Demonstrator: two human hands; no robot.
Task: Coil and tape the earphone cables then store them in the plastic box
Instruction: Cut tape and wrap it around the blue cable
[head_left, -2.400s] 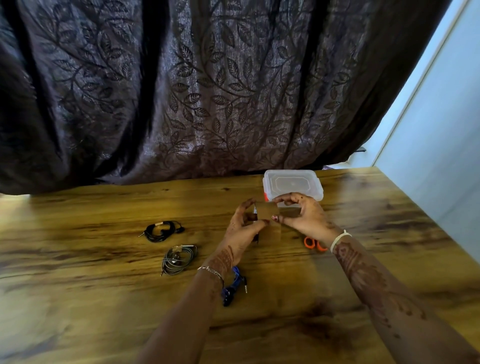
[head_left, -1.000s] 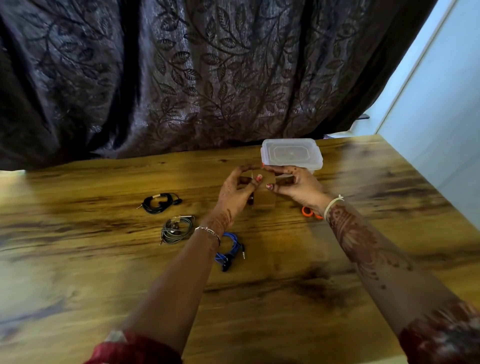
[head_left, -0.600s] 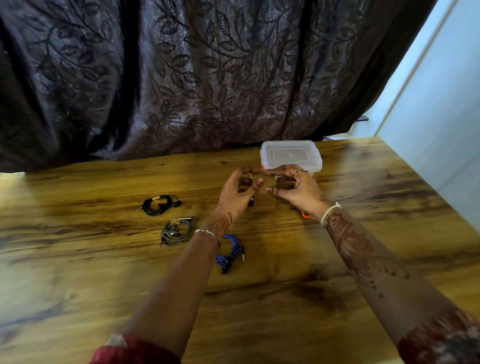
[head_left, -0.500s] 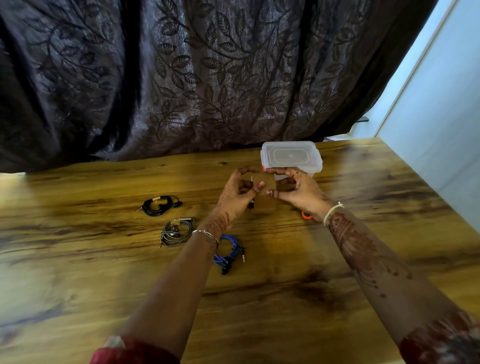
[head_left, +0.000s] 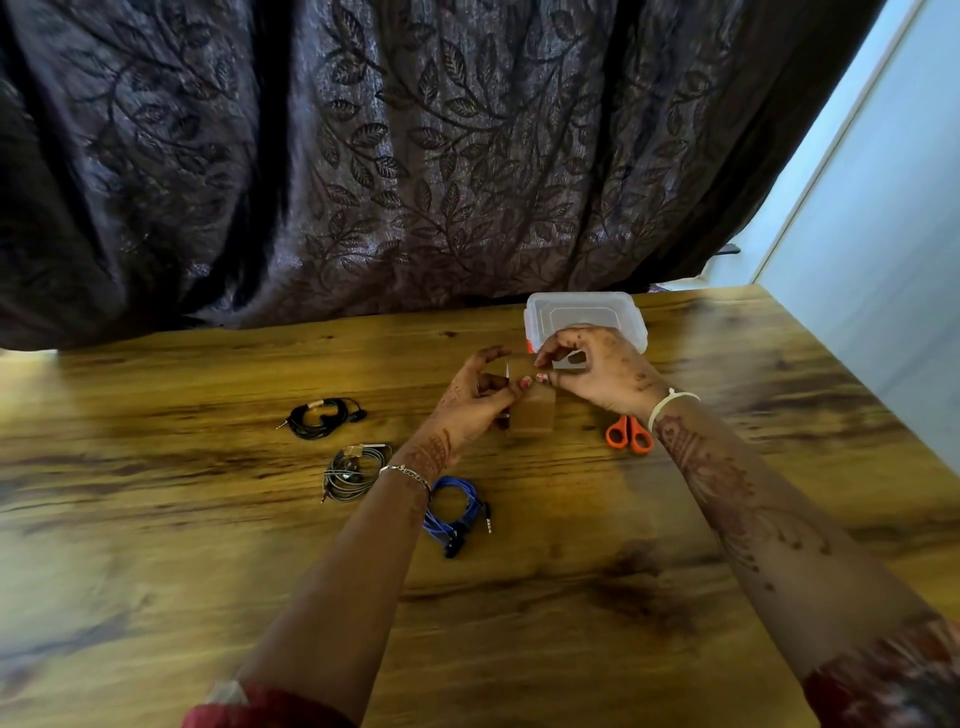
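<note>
My left hand (head_left: 475, 402) is closed around a small dark earphone coil, whose metal jack tip (head_left: 506, 368) sticks up between the fingers; most of the coil is hidden. My right hand (head_left: 597, 369) pinches the upper edge of a brown tape strip (head_left: 534, 415) that hangs between both hands, just above the table. The clear plastic box (head_left: 584, 314), lid on, stands right behind my right hand. Three coiled earphones lie on the table: black (head_left: 322, 415) at the left, grey (head_left: 353, 470) below it, blue (head_left: 457, 514) under my left wrist.
Orange-handled scissors (head_left: 628, 434) lie beside my right wrist. The wooden table (head_left: 208, 545) ends at a dark leaf-patterned curtain (head_left: 415, 156) behind. A pale wall (head_left: 883, 234) runs along the table's right edge.
Both hands have stayed together at the tape and the coil, with small finger shifts. My right hand rose a little, uncovering the scissors' handles. The earphones on the table have not moved.
</note>
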